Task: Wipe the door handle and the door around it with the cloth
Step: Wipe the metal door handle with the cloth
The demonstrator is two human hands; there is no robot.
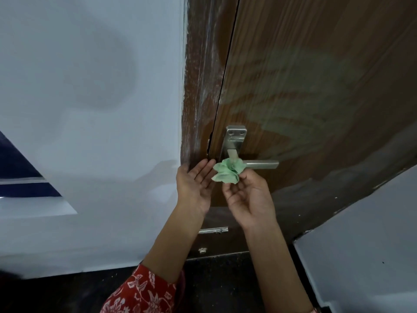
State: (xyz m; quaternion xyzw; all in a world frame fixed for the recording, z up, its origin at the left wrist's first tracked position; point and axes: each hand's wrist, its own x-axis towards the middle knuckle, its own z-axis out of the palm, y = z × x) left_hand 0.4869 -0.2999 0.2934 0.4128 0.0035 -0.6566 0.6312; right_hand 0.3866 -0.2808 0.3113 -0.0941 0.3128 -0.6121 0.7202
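A brown wooden door [316, 75] carries a steel lever handle [262, 164] on a steel back plate [235, 137]. A crumpled green cloth [228, 171] is bunched against the inner end of the lever, where it meets the plate. My right hand [246, 197] pinches the cloth from below with its fingertips. My left hand [195, 184] is flat and open, fingers resting on the door frame and door edge just left of the cloth.
A brown door frame [198, 86] with pale smears runs up the left of the door, beside a white wall [90, 109]. A small latch [213, 230] and a stopper [202, 250] sit low on the door. Another white wall [361, 256] stands at the lower right above a dark floor [214, 285].
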